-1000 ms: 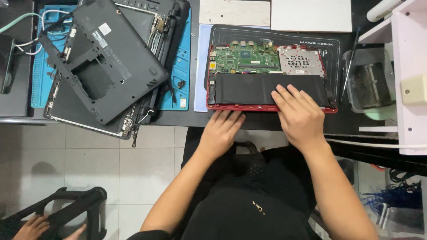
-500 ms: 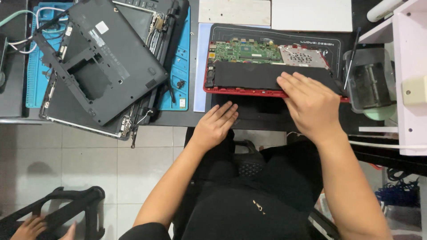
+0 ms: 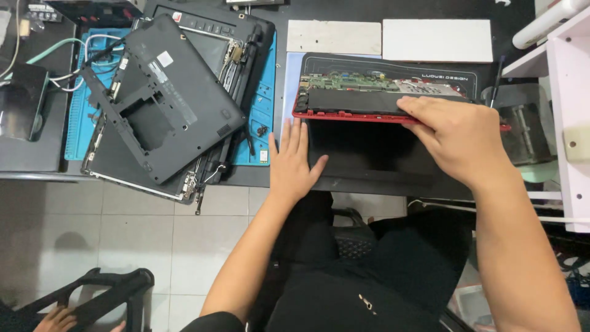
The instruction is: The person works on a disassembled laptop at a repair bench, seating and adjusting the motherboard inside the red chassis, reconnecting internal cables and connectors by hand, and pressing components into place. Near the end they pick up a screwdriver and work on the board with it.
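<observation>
circuit board [image 3: 350,81] and flat black battery [image 3: 369,99] sit inside the red-rimmed laptop base [image 3: 344,114] on the table [image 3: 276,178] — right hand [image 3: 458,138] now clamped over its near edge, lifted higher than before, left hand [image 3: 292,163] flat, fingers spread, beside it.

R hand [image 3: 458,144] covers the red laptop's [image 3: 344,114] front right corner & part of its battery. Circuit board [image 3: 350,81] parts too small to tell. Another person's hand [image 3: 58,320], far below-left of laptop, cut off by bottom edge.
</observation>
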